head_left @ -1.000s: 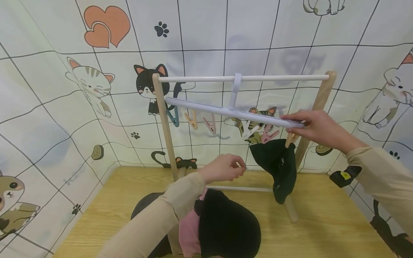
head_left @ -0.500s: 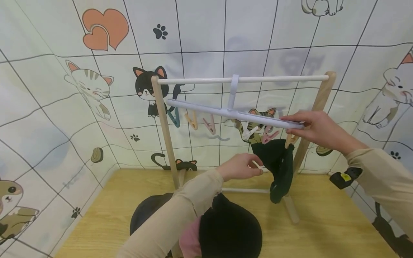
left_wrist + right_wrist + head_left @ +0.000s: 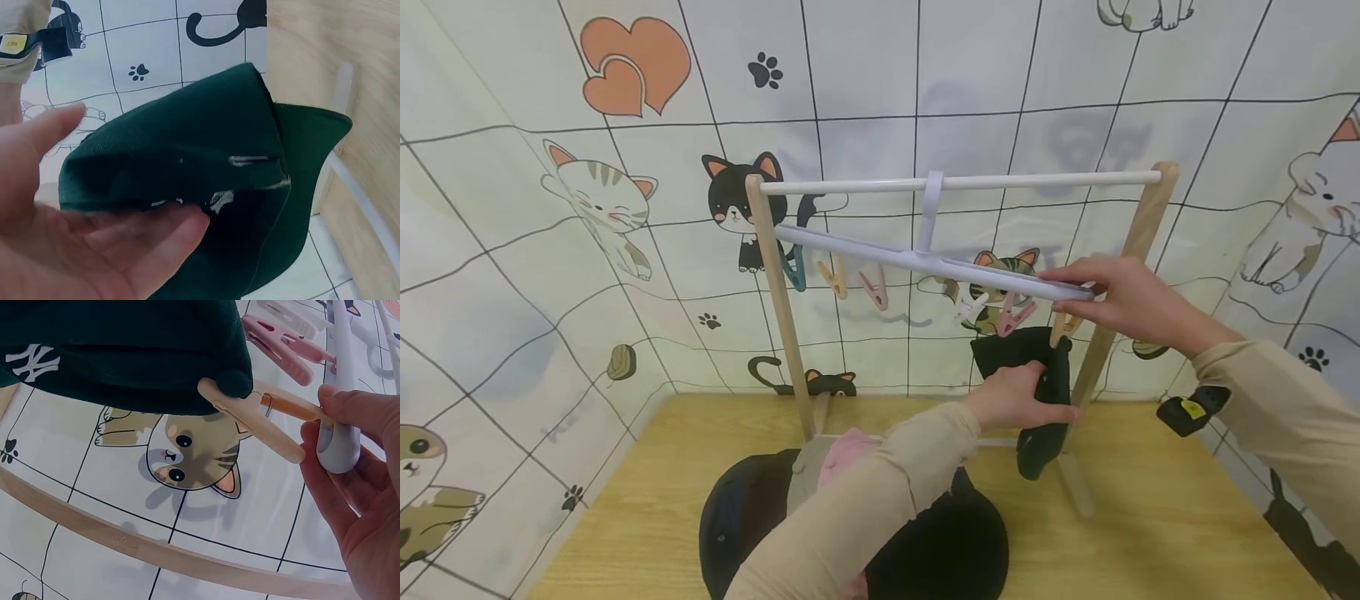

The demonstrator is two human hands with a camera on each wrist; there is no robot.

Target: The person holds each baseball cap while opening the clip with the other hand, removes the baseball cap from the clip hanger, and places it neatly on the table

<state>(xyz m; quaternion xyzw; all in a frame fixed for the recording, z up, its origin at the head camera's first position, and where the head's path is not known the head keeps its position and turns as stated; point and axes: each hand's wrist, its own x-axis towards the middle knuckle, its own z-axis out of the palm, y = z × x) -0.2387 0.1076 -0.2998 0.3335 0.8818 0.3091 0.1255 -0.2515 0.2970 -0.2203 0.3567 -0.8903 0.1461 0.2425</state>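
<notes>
A dark green cap [image 3: 1003,348] hangs from a peach clothespin [image 3: 250,419] under the low right end of a tilted white hanger [image 3: 865,251]. My right hand [image 3: 1123,302] pinches that hanger end between thumb and fingers, right by the clothespin's handles. Reaching across, my left hand [image 3: 1015,398] overlaps the cap in the head view, thumb spread from the fingers. In the left wrist view its extended fingers lie against the cap's near side, with the brim [image 3: 319,150] beyond. White lettering [image 3: 32,362] shows on the cap in the right wrist view.
The hanger hooks over the white bar [image 3: 1045,181] of a wooden-legged rack [image 3: 778,317]. Along it hang a teal clip [image 3: 794,268] and several others. Black [image 3: 958,546], navy [image 3: 730,517], beige [image 3: 805,471] and pink [image 3: 842,450] headwear lies in front, partly behind my left forearm.
My left hand has moved right and forward, from in front of the rack to the green cap. My right hand keeps its hold on the hanger end; the cap has shifted slightly.
</notes>
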